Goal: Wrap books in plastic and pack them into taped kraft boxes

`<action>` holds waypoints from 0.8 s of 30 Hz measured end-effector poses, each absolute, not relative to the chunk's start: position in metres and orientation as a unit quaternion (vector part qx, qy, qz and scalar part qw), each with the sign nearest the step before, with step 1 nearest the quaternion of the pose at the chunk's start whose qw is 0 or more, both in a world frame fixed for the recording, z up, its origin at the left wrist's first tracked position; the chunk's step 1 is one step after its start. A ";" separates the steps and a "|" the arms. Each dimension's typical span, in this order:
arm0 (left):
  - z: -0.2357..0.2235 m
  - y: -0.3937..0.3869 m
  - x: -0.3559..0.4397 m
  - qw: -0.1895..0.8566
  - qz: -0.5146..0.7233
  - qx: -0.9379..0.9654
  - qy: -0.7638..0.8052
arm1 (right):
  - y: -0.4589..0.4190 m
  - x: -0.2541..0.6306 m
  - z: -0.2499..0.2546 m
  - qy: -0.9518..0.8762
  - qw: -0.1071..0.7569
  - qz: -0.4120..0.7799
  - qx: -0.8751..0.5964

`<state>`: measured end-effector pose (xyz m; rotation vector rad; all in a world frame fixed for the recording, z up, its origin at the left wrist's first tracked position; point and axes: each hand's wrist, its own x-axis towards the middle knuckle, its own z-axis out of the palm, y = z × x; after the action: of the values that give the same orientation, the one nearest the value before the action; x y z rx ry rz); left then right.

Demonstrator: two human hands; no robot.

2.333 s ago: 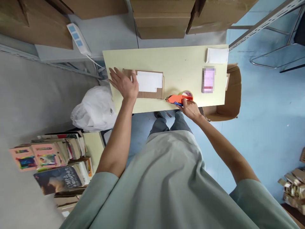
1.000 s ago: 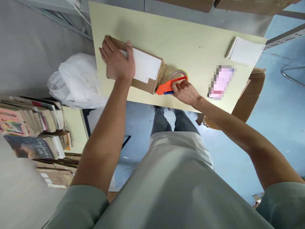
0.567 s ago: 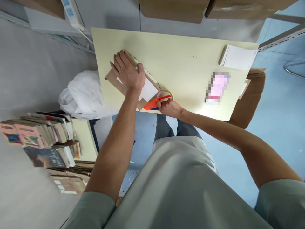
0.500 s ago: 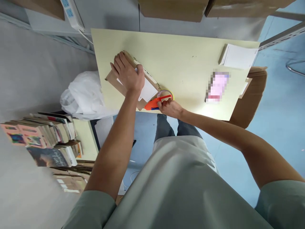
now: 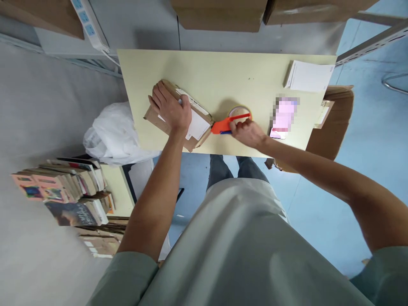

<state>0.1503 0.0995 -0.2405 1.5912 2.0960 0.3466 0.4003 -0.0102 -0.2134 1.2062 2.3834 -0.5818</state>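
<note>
from my end i count two hands, one cardboard carton (image 5: pixel 190 143) with one white label (image 5: pixel 199 124), one orange tape dispenser (image 5: pixel 221 126) carrying one tape roll (image 5: pixel 239 107), one phone (image 5: pixel 284 114) and one stack of white sheets (image 5: pixel 311 76), all over one pale table (image 5: pixel 204 68). three brown boxes show along the top, each cut off by the edge of my view. the phone is mostly blurred out, the left hand (image 5: pixel 174 109) hides part of the label, and i can't tell whether the dispenser's tip touches the carton. the carton lies slantwise under my left palm, fingers stretched over its far end, thumb apart. my right hand (image 5: pixel 247 132) is curled round the dispenser's handle, tip just beside the carton's right end.
</note>
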 end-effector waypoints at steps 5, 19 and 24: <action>-0.246 0.101 0.150 0.243 0.100 0.584 0.768 | 0.014 0.439 -0.221 0.859 0.191 -0.186 0.437; -0.222 0.075 0.149 0.226 0.064 0.696 0.678 | 0.004 0.369 -0.231 0.928 0.151 -0.184 0.288; -0.220 0.087 0.129 0.191 0.018 0.609 0.770 | -0.003 0.337 -0.234 0.930 0.140 -0.175 0.291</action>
<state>0.1291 0.0875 -0.2202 1.7092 2.1624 0.0493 0.3366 -0.0031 -0.2339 0.8406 2.6865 -0.5043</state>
